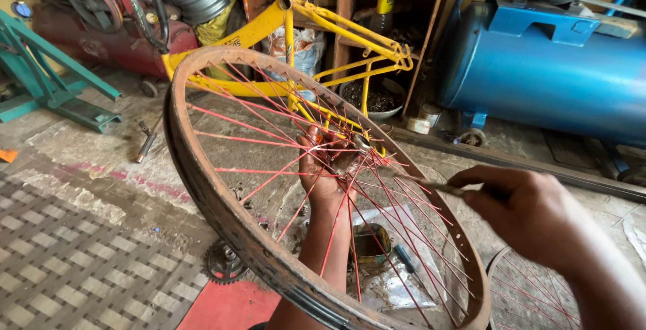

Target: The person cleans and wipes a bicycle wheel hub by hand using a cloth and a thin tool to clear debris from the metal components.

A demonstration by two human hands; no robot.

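I grip the hub [350, 147] with my left hand [323, 168], right hand [525, 209] pinching a thin tool [431, 185]; I'd steady the wheel rim [222, 202] first

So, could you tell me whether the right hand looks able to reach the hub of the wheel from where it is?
Probably yes. The right hand holds a thin tool near the hub, which the left hand grips; only red spokes lie between them.

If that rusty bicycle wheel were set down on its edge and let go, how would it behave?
The wheel is round and thin, so it would probably roll, then topple. Its metal rim looks stiff and fairly heavy. The thin red spokes might flex if pushed. The left hand steadies it at the hub.
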